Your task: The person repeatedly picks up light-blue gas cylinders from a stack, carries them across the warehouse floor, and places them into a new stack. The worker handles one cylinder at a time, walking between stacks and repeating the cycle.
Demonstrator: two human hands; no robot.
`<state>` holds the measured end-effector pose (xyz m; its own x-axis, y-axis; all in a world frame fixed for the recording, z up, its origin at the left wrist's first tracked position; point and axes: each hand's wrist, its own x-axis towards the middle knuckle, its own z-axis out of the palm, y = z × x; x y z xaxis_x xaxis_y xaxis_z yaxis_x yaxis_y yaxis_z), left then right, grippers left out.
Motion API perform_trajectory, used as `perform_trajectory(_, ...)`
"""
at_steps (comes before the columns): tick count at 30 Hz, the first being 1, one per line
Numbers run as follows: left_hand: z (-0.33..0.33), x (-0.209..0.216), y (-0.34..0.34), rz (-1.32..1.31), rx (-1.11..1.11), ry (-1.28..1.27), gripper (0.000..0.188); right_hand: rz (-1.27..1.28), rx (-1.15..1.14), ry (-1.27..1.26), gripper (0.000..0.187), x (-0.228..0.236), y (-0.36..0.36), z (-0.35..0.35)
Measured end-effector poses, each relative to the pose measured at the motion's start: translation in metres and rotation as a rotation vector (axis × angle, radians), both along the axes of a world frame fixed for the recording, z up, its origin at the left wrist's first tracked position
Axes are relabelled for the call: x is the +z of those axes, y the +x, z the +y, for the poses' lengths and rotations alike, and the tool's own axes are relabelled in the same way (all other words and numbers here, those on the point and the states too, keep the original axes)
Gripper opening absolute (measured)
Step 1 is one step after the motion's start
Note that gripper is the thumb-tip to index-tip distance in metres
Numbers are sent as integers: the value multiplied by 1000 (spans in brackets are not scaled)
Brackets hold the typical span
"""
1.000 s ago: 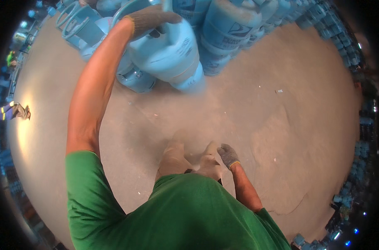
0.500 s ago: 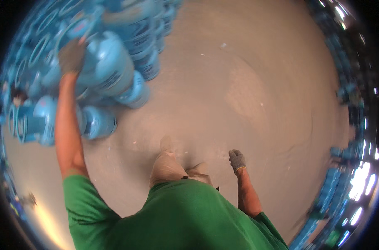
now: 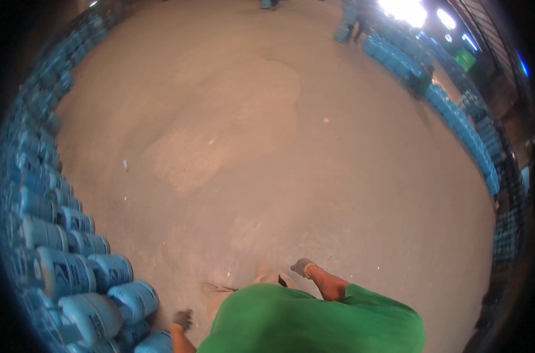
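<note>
My left hand, in a grey work glove, hangs low beside the stacked blue gas cylinders at the lower left. It is apart from them, holding nothing, with its fingers loosely apart. The cylinder is among the nearest to it. My right hand, gloved in grey with a yellow cuff edge, is in front of my body over the bare floor. Nothing shows in it, and its fingers are loosely bent with the thumb apart.
Stacked blue gas cylinders line the left side. Another long row of cylinders curves along the far right. A person stands at the far end beside cylinders. Small litter lies on the concrete floor.
My left hand has let go of a cylinder's top ring and dropped to my side. My body has turned right, so the stacks now lie along the left. My right hand has swung inward.
</note>
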<state>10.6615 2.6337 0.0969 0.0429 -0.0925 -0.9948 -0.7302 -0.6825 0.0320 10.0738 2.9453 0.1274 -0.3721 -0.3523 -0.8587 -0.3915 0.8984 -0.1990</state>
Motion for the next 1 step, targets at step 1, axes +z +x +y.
perform_trajectory(1, -11, -3, -21, 83, -30, -37, 31, 3, -34, -14, 58, -17, -10, 18)
